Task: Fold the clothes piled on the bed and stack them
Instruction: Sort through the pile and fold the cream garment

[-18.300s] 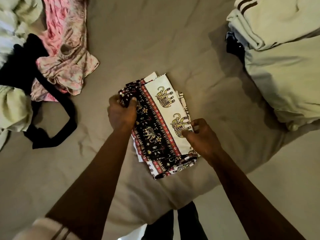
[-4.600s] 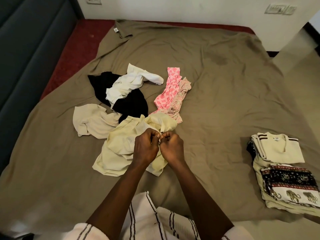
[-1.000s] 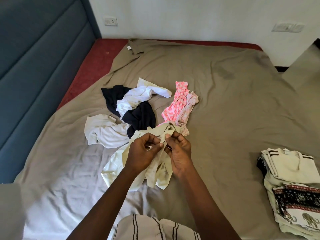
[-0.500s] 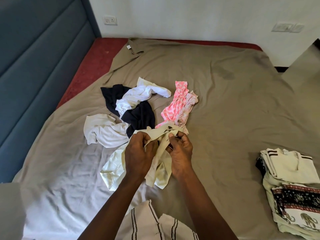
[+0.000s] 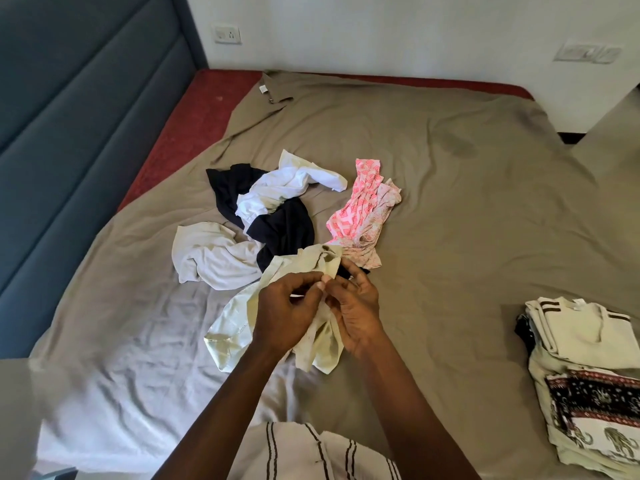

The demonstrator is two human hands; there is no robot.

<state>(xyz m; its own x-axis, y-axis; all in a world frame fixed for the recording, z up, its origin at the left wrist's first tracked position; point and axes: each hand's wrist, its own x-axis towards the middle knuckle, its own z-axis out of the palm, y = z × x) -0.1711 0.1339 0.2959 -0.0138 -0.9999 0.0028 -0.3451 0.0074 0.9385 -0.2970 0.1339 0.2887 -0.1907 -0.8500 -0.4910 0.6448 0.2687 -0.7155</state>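
- Clothes pile [image 5: 273, 216] lies loose at the middle of the olive bed sheet [image 5: 467, 209]; the task looks roughly half done.
- Done: a folded stack [image 5: 575, 337] sits at the near right edge of the bed, with an elephant-print cloth [image 5: 602, 410] on the near part of its top.
- In hand: the pale yellow garment [image 5: 232, 327], crumpled, is at the near side of the pile. The left hand [image 5: 284, 317] and right hand [image 5: 356, 310] are close together above it, fingers curled, each pinching a bit of its edge. The person is probably hunting for a seam or corner, so no fold has begun.
- Left to do: a white garment [image 5: 214, 254] on the left, a black garment [image 5: 284, 230] with a white shirt [image 5: 277, 188] draped over it, and pink patterned garments [image 5: 356, 209] on the right, all unfolded.
- After folding, each piece must go onto the stack.
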